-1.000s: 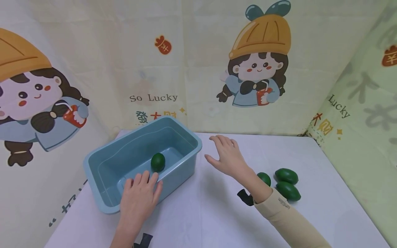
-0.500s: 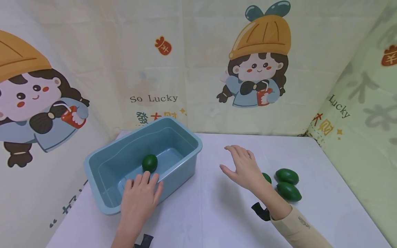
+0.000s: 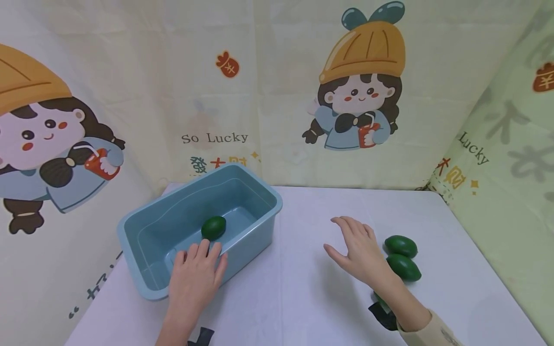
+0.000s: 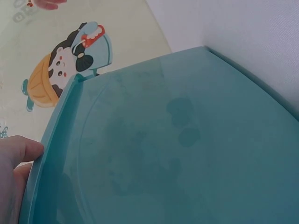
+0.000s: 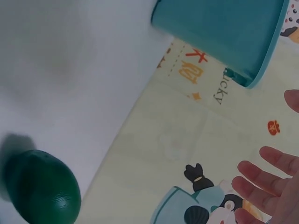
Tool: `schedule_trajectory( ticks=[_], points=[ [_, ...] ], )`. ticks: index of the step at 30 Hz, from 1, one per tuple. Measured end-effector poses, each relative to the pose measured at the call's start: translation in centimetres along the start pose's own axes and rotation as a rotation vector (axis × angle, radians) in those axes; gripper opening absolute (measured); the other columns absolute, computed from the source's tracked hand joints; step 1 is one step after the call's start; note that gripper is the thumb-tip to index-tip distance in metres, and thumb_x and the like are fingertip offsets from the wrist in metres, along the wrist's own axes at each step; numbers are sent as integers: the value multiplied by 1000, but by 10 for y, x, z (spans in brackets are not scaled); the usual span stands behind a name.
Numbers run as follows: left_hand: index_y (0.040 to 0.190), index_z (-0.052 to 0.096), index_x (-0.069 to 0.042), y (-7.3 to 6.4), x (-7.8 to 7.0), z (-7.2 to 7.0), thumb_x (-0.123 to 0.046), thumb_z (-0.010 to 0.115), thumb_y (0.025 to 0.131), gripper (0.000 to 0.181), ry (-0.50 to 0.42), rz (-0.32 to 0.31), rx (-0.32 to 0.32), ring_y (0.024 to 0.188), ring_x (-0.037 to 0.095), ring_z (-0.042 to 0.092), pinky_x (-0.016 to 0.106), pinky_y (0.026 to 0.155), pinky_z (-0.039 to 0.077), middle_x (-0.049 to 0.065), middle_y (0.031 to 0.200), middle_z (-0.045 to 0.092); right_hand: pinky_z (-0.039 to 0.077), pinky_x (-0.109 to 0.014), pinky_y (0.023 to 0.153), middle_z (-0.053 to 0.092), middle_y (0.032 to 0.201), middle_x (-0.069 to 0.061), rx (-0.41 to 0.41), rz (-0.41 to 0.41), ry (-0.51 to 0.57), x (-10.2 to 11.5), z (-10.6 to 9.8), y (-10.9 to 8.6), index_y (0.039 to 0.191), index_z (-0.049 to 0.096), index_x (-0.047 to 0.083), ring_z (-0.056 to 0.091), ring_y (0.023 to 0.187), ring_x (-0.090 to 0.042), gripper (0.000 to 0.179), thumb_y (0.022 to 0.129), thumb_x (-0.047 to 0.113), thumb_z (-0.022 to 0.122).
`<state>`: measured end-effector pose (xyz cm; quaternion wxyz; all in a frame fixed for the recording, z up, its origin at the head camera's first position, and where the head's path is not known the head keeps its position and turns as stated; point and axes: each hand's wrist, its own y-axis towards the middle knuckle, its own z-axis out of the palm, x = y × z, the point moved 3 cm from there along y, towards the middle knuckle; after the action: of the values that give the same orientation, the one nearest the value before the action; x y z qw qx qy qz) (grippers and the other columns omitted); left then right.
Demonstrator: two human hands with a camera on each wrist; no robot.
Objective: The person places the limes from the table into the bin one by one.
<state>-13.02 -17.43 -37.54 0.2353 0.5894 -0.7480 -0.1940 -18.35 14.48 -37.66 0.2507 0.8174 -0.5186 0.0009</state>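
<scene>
A blue plastic bin [image 3: 255, 235] stands on the left of the table. My left hand [image 3: 195, 281] holds its near rim, fingers hooked over and thumb along the outside. One dark green oval fruit [image 3: 214, 228] lies inside, just beyond my fingertips. My right hand [image 3: 361, 250] hovers over the table right of the bin, fingers spread and nothing in them. Close beside it lie two more green fruits, a farther one [image 3: 400, 246] and a nearer one [image 3: 403, 267]. A third fruit [image 3: 381, 302] is mostly hidden under my right wrist. The right wrist view shows one green fruit [image 5: 44, 189] large.
A white cloth [image 3: 298, 288] covers the table. Behind it hangs a cream printed curtain [image 3: 281, 110], with another printed sheet [image 3: 510, 158] along the right side. Black wrist pieces [image 3: 383, 317] show at both wrists.
My right hand has moved right and nearer, away from the bin toward the loose fruits. The fruit inside the bin has rolled a little and turned. My left hand has stayed put.
</scene>
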Motion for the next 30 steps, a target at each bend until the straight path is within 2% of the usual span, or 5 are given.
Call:
schedule_trajectory(
  ticks=[4, 11, 30],
  points=[
    [84, 49, -9, 0, 0, 0, -42, 7, 95, 54, -3, -1, -2, 67, 24, 34, 37, 63, 27, 6, 74, 36, 26, -54, 94, 48, 124, -14, 4, 26, -13, -5, -1, -7, 125, 45, 5, 44, 113, -34, 60, 80, 39, 64],
    [83, 48, -9, 0, 0, -2, -39, 15, 95, 47, -2, 15, -56, 65, 24, 33, 36, 61, 27, 6, 73, 35, 26, -56, 94, 48, 125, -14, 15, 82, -35, -14, -5, -22, 125, 46, 6, 43, 115, -35, 60, 79, 39, 65],
    [83, 50, -8, -1, -1, -3, -39, 14, 95, 48, -3, 11, -52, 65, 23, 34, 36, 61, 28, 6, 71, 36, 26, -58, 88, 49, 120, -14, -43, 89, 6, -41, -9, -59, 119, 48, 5, 43, 112, -35, 56, 78, 35, 69]
  ],
)
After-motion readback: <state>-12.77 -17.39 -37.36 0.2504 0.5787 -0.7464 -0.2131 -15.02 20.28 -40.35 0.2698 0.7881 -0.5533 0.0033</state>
